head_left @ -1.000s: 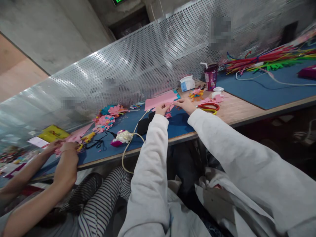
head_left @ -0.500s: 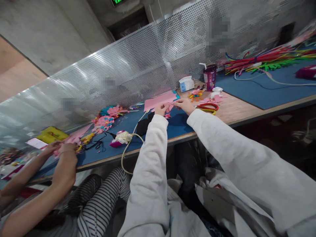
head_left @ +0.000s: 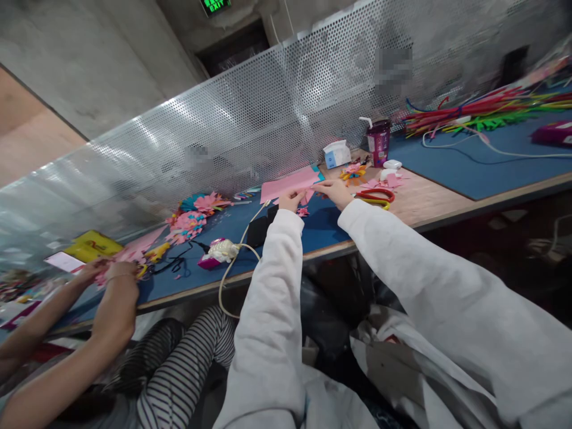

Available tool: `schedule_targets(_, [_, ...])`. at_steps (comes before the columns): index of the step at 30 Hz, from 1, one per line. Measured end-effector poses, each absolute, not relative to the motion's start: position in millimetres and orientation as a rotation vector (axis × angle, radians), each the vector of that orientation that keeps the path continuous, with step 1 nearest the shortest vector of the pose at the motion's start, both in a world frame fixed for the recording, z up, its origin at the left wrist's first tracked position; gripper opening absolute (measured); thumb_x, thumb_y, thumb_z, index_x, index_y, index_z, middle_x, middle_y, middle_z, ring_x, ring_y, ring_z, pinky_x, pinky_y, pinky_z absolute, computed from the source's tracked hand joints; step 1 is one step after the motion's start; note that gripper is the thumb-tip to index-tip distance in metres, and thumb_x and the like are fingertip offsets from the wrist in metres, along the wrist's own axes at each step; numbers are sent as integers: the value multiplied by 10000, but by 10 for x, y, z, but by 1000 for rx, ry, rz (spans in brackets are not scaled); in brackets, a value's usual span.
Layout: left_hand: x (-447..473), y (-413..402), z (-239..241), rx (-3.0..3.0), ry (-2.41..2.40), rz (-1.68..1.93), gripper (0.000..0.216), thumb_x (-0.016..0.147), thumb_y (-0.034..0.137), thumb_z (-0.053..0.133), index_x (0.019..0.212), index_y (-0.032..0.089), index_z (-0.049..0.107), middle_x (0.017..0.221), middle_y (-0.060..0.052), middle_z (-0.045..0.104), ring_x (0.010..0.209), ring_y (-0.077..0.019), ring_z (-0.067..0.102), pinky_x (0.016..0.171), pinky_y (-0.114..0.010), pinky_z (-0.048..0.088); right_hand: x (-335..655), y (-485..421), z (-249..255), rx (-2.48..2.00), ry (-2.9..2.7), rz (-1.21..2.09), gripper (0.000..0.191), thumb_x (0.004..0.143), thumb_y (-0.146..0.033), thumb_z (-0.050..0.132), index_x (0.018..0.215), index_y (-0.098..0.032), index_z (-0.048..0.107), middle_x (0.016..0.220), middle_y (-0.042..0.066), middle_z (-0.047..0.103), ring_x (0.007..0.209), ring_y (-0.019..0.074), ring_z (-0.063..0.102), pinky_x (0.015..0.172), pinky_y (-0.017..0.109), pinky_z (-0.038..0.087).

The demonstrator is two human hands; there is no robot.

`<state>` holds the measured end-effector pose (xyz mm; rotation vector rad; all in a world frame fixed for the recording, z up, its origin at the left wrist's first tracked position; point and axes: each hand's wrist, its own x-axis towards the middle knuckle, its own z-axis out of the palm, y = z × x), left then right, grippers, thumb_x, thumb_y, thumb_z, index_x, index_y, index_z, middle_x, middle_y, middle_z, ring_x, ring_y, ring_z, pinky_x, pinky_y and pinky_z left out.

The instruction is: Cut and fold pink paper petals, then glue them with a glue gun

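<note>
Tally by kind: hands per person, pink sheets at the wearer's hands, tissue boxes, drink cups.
Wearer's hands, left hand and right hand: 2
Co-worker's hands: 2
Pink sheet: 1
Tissue box: 1
Purple cup: 1
Total: 7

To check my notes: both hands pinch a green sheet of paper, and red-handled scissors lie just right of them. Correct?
No. The head view shows the sheet of paper pinched by the left hand and right hand is pink, not green. The red-handled scissors do lie just right of them.
</note>
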<state>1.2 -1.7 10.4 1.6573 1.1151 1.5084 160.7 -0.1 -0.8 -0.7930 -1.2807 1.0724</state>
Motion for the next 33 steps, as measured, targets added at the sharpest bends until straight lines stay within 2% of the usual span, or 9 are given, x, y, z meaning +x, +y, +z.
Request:
schedule_targets(10, [19, -51, 115, 1631, 1153, 1534, 212, 586, 322, 759, 671, 138, 697, 535, 16, 565, 522, -89, 449, 572, -243, 391, 1632, 0, -10, -792, -1269, 1063, 322, 598, -397, 766, 738, -109, 726, 639, 34, 646, 568, 96, 507, 516, 210, 391])
schedule_targets(17, [8, -14, 94, 1609, 1140, 1537, 317, 525, 401, 772, 682, 134, 701, 544, 15, 573, 530, -89, 454, 567, -243, 391, 1624, -51, 20, -769, -1224, 1088, 314, 563, -382, 785, 705, -110, 714, 577, 13, 602, 561, 94, 505, 495, 201, 371])
schedule_targets(21, [4, 1, 90, 1613, 1128, 1543, 348, 497, 434, 771, 669, 142, 692, 553, 10, 570, 565, -104, 485, 596, -251, 404, 1615, -54, 22, -763, -1216, 1107, 321, 575, -403, 773, 706, -117, 707, 616, 21, 618, 568, 96, 500, 502, 208, 386])
schedule_targets(29, [10, 0, 95, 1578, 1118, 1559, 364, 475, 417, 773, 700, 138, 713, 610, -8, 619, 607, -115, 523, 632, -258, 430, 1611, -66, 25, -682, -1180, 1181, 313, 577, -421, 771, 643, -138, 653, 607, 11, 581, 580, 102, 509, 480, 200, 380])
schedule_targets(33, [2, 18, 82, 1575, 1109, 1559, 384, 479, 419, 776, 729, 132, 721, 579, 9, 596, 556, -92, 485, 594, -246, 411, 1611, -104, 51, -671, -1132, 1219, 306, 596, -405, 764, 639, -135, 626, 612, 4, 562, 562, 96, 517, 468, 200, 373])
